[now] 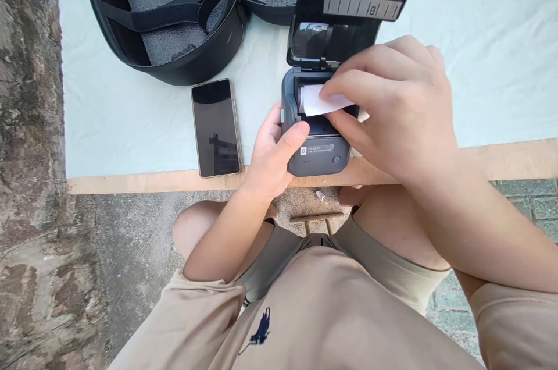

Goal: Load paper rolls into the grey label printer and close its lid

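A small dark grey label printer (pixel 320 155) stands at the table's front edge with its lid (pixel 340 15) swung up and back. My left hand (pixel 276 152) grips the printer's left side, the thumb resting on its front rim. Inside the open bay lies a roll of white paper (pixel 320 101). My right hand (pixel 392 99) reaches in from the right, its thumb and fingers closed on the paper roll. The fingers hide the roll's right end.
A phone (pixel 217 128) with a dark screen lies left of the printer. Behind it stands an unzipped black case (pixel 196 56) with grey foam and a strap. A pale cloth (pixel 492 67) covers the table, whose wooden edge (pixel 514 160) shows in front. At the far left is a rough stone wall (pixel 30 125).
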The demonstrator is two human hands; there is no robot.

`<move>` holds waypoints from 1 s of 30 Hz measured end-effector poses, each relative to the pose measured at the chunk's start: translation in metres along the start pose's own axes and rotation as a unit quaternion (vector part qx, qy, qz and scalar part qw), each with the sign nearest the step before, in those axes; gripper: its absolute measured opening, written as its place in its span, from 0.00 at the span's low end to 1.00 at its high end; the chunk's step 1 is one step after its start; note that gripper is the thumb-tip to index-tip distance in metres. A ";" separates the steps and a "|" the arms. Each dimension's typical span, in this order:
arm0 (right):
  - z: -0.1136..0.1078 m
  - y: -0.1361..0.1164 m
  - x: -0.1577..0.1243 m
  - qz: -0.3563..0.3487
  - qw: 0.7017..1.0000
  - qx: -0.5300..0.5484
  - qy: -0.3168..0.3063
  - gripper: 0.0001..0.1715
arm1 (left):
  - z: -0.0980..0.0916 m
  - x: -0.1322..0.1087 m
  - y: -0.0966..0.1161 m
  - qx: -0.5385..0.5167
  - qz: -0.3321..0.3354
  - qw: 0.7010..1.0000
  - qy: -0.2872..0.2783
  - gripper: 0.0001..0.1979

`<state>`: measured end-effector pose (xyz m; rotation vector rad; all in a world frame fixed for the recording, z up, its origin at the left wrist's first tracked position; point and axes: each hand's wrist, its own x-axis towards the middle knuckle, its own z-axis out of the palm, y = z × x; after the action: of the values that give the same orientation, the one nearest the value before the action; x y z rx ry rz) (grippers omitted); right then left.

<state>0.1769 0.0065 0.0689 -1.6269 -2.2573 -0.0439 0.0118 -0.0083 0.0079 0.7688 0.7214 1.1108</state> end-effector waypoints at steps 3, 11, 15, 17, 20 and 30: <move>0.001 0.002 -0.002 -0.017 0.999 -0.026 0.013 0.07 | 0.000 0.000 0.000 0.007 -0.005 1.000 0.004 0.20; -0.002 0.001 -0.003 -0.017 0.999 -0.017 0.043 0.10 | 0.000 -0.002 0.002 0.026 -0.007 1.000 -0.007 0.20; -0.005 0.003 -0.005 -0.053 0.992 0.021 0.112 0.05 | 0.000 -0.003 0.001 0.017 -0.005 1.000 -0.004 0.19; -0.005 0.004 -0.007 -0.059 0.990 0.033 0.127 0.04 | 0.000 -0.003 0.001 0.013 -0.002 1.000 0.001 0.19; -0.003 0.006 -0.007 -0.066 0.991 0.039 0.108 0.04 | -0.001 -0.002 0.001 0.011 -0.004 1.000 0.004 0.20; -0.003 0.009 -0.007 -0.177 0.971 0.158 0.037 0.04 | 0.001 -0.001 0.005 -0.025 0.000 1.000 0.016 0.12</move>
<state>0.1879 0.0019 0.0683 -1.0349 -2.3258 0.1546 0.0099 -0.0081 0.0130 0.7103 0.7168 1.1392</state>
